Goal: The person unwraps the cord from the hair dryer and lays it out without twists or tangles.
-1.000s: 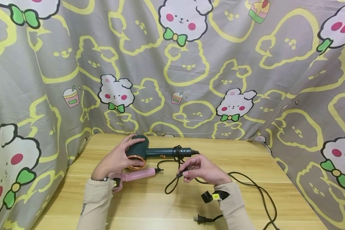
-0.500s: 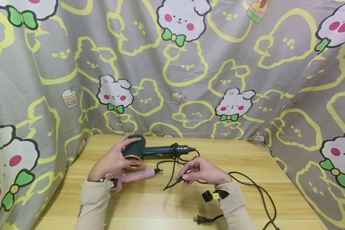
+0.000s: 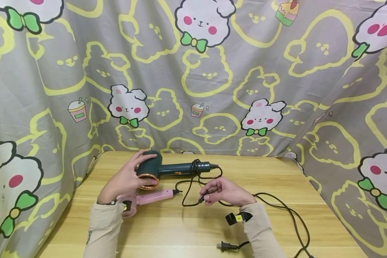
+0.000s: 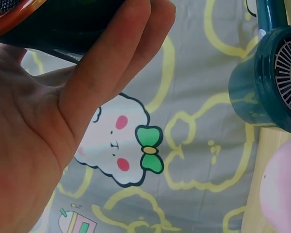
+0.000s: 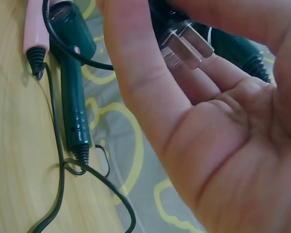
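In the head view, my left hand [image 3: 122,181] grips the barrel of a dark green hair dryer [image 3: 171,169], fingers over the top and thumb at the copper-coloured rim. Its handle points right, with black cord [image 3: 195,166] wound round it. My right hand [image 3: 229,191] pinches the plug [image 3: 204,197] of a black cord; two flat metal prongs [image 5: 184,46] show inside that hand in the right wrist view. A pink hair dryer [image 3: 156,196] lies in front of the green one, partly covered by my left wrist. Another green hair dryer [image 4: 262,87] appears in the left wrist view, beside the pink one.
A second black plug [image 3: 227,245] lies near the front of the wooden table [image 3: 167,229]. Long black cords [image 3: 296,215] trail across the table's right side. A patterned grey curtain [image 3: 167,79] encloses the back and both sides.
The held green hair dryer has shifted slightly left. The cord loop left of my right hand has changed from a narrow, drooping shape to a wider one. My right hand stays nearly in place.
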Available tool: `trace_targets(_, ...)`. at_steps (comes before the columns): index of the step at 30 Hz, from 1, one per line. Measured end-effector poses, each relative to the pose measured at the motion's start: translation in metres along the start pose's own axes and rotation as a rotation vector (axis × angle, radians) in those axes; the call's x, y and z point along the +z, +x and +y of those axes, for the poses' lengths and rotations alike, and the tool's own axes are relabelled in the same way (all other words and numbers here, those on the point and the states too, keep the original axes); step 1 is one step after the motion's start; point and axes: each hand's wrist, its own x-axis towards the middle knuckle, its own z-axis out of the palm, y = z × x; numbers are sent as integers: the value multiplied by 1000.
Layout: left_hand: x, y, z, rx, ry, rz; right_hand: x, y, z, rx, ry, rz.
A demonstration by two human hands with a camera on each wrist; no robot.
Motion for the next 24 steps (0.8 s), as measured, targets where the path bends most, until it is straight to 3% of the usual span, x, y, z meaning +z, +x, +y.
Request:
trace_targets(10,-1,-2,2,-10,-26,-11,-6,4,12,25,77,95)
trace_targets(20,2,0,4,-23,-52,-49,-21,-2,18,13,235,325)
trace_targets(24,3,1,5,-17,-66,-55,-28,-5,19,-36,291,408)
